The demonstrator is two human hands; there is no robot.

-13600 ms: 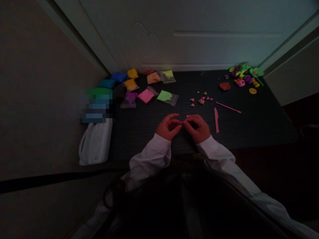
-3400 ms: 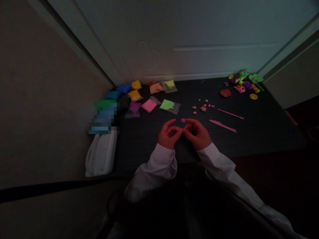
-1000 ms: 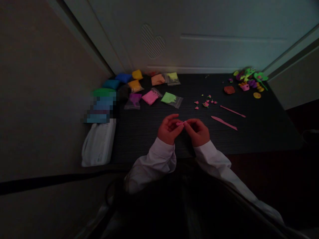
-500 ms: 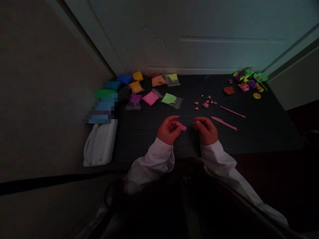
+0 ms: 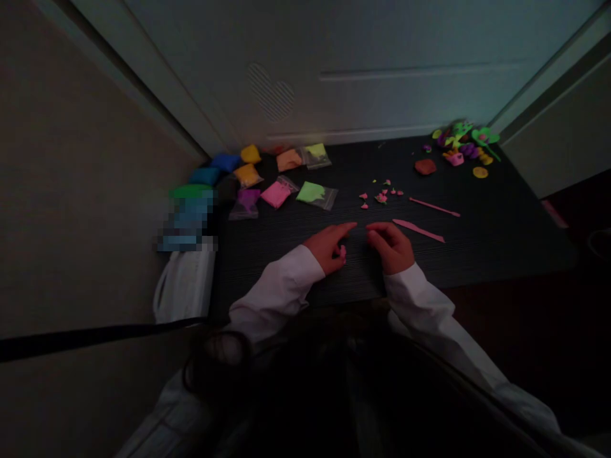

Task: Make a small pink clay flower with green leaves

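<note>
Clay bit (image 5: 343, 252), pink, is with the left hand (image 5: 327, 247) alone now, up against the thumb while the fingers above it stretch out to the right. Half a second ago it was poking out of those fingertips, so that hand looks to have rolled over since. From my end I can't tell if the thumb's pinching it against something or it's just stuck there. Right hand (image 5: 389, 247) is close by but not touching the left, fingertips bunched near the thumb, and I can't make out anything between them. A second back both hands met at the clay, so I'd call this a break in the two-handed pinching, nothing lost. Just right of the right hand is the pink knife (image 5: 419, 230), then the thin pink stick (image 5: 434, 207) a bit farther out, both unmoved. Far side of the hands, the little pink pieces (image 5: 382, 198) look untouched too. Past that it's bagged pink clay (image 5: 275, 193) far left and a green flower (image 5: 485, 137) far right, all on the dark table (image 5: 267, 245)
</note>
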